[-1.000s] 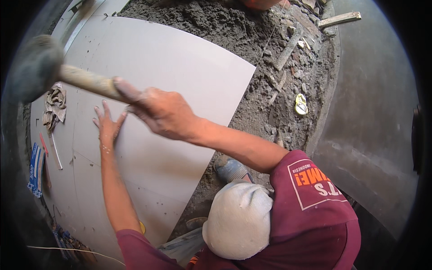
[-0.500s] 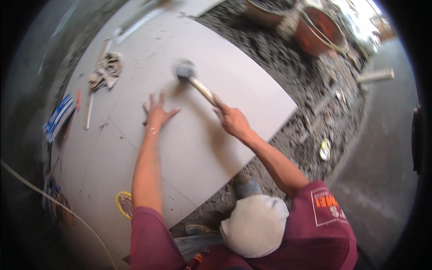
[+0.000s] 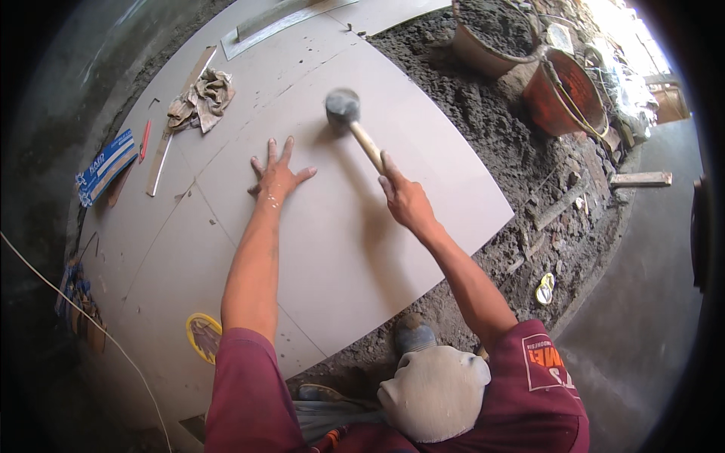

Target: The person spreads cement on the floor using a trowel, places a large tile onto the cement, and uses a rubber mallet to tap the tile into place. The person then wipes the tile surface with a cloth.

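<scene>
My left hand (image 3: 279, 172) lies with fingers spread on a large pale tile (image 3: 423, 204). My right hand (image 3: 400, 192) is closed round the wooden handle of a rubber mallet (image 3: 343, 107); the mallet's dark head is slightly blurred, over the tile to the right of my left fingertips, with a shadow beneath it. A crumpled rag (image 3: 208, 102) and a straight strip (image 3: 162, 158) lie on the tiles beyond my left hand. Left of them are a red slim tool (image 3: 144, 141) and a blue cardboard piece (image 3: 106, 166).
Wet mortar (image 3: 468, 98) and rubble border the tile at right, with two buckets (image 3: 566, 98) at back. A metal trowel (image 3: 279, 23) lies at the top, a yellow round item (image 3: 204, 332) near my left forearm, a cord (image 3: 91, 317) at left. Grey floor (image 3: 634, 249) runs along the right.
The mallet has come down from high at the left to over the tile, right of my left hand. My view has shifted, bringing the buckets in. My left hand stays spread on the tile.
</scene>
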The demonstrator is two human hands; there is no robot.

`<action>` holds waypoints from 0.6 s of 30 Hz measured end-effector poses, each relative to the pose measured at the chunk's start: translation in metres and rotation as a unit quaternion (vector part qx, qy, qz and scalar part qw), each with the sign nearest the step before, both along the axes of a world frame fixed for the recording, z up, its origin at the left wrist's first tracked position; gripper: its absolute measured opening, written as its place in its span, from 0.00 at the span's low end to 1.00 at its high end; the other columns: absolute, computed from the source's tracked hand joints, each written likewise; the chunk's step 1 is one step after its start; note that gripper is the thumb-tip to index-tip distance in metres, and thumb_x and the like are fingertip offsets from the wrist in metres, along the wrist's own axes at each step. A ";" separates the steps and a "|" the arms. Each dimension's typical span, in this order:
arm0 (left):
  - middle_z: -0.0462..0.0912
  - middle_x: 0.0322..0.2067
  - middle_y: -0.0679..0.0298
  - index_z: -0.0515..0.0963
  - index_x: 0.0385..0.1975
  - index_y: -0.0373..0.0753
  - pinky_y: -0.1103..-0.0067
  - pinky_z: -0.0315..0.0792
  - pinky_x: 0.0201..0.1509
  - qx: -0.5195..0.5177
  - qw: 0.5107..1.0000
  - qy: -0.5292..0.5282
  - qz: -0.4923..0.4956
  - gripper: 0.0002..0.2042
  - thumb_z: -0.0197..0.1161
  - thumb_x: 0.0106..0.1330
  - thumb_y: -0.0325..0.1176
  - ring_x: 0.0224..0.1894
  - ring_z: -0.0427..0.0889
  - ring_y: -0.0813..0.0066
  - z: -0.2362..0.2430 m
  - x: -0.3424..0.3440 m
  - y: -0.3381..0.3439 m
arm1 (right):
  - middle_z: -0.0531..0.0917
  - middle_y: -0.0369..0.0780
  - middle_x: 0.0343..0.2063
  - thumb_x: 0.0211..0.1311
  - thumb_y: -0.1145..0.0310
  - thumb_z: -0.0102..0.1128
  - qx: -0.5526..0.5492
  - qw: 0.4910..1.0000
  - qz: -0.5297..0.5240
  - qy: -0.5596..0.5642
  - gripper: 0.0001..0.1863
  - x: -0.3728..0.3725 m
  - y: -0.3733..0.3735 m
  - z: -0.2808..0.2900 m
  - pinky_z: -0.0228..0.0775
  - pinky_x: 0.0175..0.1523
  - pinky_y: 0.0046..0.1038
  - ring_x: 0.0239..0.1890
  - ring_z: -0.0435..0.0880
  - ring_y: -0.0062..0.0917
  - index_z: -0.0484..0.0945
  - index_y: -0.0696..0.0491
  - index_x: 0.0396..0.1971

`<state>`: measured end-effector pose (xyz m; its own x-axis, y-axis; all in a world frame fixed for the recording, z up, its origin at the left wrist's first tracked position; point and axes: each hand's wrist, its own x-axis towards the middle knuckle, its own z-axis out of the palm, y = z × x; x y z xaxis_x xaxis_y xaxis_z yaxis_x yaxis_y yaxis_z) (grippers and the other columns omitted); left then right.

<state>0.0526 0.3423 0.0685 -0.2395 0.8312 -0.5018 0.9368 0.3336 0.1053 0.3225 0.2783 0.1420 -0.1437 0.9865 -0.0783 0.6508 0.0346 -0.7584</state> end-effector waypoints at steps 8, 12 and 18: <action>0.34 0.79 0.61 0.45 0.78 0.67 0.27 0.57 0.62 0.020 0.998 -0.023 -0.051 0.53 0.70 0.53 0.66 0.77 0.34 0.34 0.002 0.048 -0.106 | 0.85 0.49 0.33 0.70 0.71 0.61 0.226 0.951 0.008 0.210 0.37 0.010 -0.060 0.098 0.76 0.39 0.32 0.29 0.83 0.35 0.58 0.43 0.75; 0.32 0.79 0.55 0.43 0.78 0.64 0.25 0.56 0.61 -0.014 0.993 -0.019 -0.114 0.58 0.74 0.49 0.64 0.77 0.33 0.33 0.013 0.095 -0.186 | 0.84 0.49 0.38 0.66 0.77 0.63 0.293 0.937 -0.004 0.190 0.42 0.029 -0.099 0.091 0.76 0.40 0.31 0.31 0.83 0.36 0.54 0.45 0.77; 0.31 0.79 0.56 0.42 0.78 0.65 0.25 0.55 0.61 -0.020 0.994 -0.012 -0.111 0.60 0.75 0.46 0.66 0.77 0.33 0.32 0.019 0.123 -0.213 | 0.85 0.52 0.37 0.70 0.71 0.59 0.110 0.991 -0.069 0.016 0.38 0.071 -0.150 0.019 0.77 0.41 0.35 0.33 0.85 0.42 0.54 0.40 0.77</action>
